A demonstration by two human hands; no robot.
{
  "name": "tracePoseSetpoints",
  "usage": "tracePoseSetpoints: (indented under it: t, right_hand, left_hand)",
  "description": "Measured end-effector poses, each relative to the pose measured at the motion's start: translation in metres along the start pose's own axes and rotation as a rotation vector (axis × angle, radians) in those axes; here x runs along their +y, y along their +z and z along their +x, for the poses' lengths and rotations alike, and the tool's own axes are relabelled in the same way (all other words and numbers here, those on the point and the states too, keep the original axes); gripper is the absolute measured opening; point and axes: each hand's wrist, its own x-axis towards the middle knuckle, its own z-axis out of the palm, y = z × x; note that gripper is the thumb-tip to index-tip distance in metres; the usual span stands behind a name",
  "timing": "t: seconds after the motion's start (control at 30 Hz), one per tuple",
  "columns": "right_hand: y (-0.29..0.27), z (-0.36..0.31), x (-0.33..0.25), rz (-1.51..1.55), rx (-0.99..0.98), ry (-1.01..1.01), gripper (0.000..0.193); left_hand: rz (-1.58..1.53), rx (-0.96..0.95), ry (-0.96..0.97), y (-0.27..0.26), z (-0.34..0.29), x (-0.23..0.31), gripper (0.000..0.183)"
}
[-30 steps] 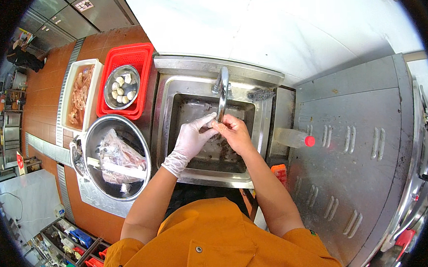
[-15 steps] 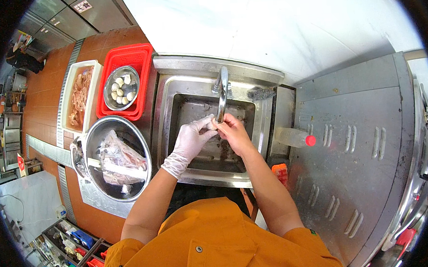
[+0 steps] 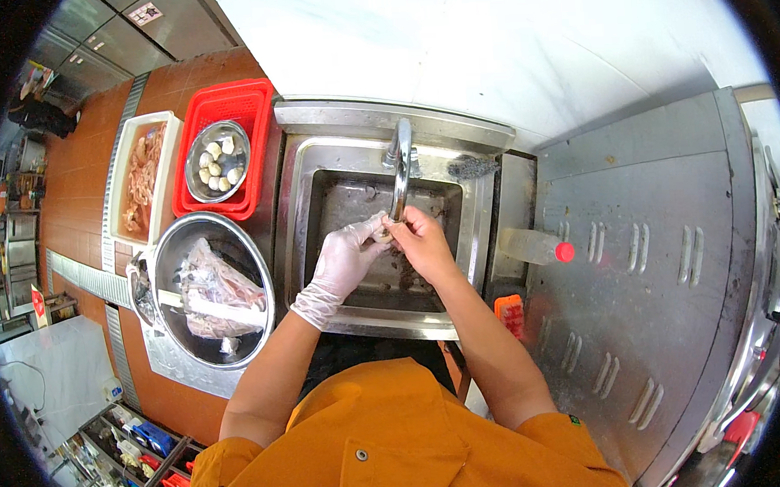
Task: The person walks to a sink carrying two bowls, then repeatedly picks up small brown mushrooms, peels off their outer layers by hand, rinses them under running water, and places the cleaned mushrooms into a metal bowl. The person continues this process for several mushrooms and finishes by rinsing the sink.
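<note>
Under the spout of the metal faucet (image 3: pixel 403 168), my two hands meet over the steel sink (image 3: pixel 319 313). My left hand (image 3: pixel 344 262), in a thin clear glove, is closed around a small pale round piece (image 3: pixel 383 236) that looks like a button mushroom. The bare right hand (image 3: pixel 423 247) pinches the same piece from the other side, its fingertips partly behind the spout. Dark brown scraps (image 3: pixel 407 278) lie on the sink's bottom. To the left, a small steel bowl (image 3: pixel 219 191) holds several similar pale pieces, inside a red plastic basket (image 3: pixel 262 153).
A large steel bowl (image 3: pixel 267 290) with pale meat and bone stands left of the sink. Beyond it is a white tub (image 3: pixel 174 153) of pinkish meat in liquid. A clear bottle (image 3: pixel 528 246) and an orange-red brush (image 3: pixel 509 316) lie right; a dark scourer (image 3: pixel 472 167) rests on the rim.
My fingers have shifted slightly around the pale piece, which shows more now between the gloved fingers. Both hands stay together under the faucet.
</note>
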Motion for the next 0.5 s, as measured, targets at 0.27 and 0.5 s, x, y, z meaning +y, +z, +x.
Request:
tracePoseSetpoints:
  t: [0.27,0.5]
  right_hand:
    - [-0.006,-0.014,-0.021,-0.118,-0.077,0.019,0.027]
    - [-0.006,-0.012,-0.023,-0.200,-0.120,-0.040,0.024]
  left_hand:
    - [0.025,0.011,0.039,-0.009,0.001,-0.002,0.048]
    - [0.071,-0.040,-0.013,-0.011,-0.006,-0.007,0.044]
